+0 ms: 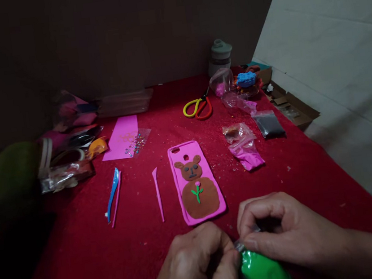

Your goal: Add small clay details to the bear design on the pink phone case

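Both my hands pinch the top edge of a clear plastic bag of bright green clay (pixel 265 271) at the bottom of the view. My left hand (pixel 201 262) grips the bag's left corner with bent fingers. On the other side, my right hand (pixel 281 227) pinches the same edge between thumb and fingers. Just beyond them lies a pink phone case (pixel 175 184) with a brown clay bear on it. The bear has dark eyes and a mouth, and its belly bears a pink flower with a green stem.
Left of the case lie a pink modelling tool (pixel 158 197) and a blue tool (pixel 113 193) beside another pink one. Scissors (pixel 199 108), a pink sheet (pixel 113 144), a bag of pink clay (pixel 247 154) and a dark bag (pixel 268 124) lie farther back. A jar (pixel 220 56) stands behind.
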A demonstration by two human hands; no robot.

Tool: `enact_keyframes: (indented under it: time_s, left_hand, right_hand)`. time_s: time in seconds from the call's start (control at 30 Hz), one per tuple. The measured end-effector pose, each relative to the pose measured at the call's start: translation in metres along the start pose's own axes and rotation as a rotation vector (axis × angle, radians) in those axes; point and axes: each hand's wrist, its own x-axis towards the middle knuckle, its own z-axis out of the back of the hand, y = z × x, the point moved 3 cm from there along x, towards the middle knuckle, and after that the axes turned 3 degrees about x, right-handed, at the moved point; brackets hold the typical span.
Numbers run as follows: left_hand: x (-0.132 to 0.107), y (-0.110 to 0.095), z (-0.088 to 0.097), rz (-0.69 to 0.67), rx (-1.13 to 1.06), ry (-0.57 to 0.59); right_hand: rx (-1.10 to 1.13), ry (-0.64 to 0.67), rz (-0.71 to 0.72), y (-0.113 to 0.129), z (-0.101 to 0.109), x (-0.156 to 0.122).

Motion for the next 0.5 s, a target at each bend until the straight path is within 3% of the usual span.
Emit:
enact_keyframes:
  time_s: [0.13, 0.33, 0.5]
  left_hand:
    - [-0.0027, 0.0030, -0.0004, -0.014, 0.006, -0.009]
    - [-0.0027, 0.0029, 0.0022, -0.087, 0.028, -0.054]
    - [-0.0015, 0.0007, 0.0033, -0.042, 0.024, -0.025]
  right_hand:
    - [0.055, 0.034, -0.059, -0.0012, 0.0007, -0.0003]
    - [0.023, 0.011, 0.007, 0.0001, 0.0027, 0.0018]
    - [0.017, 0.001, 0.010, 0.0001, 0.0039, 0.0008]
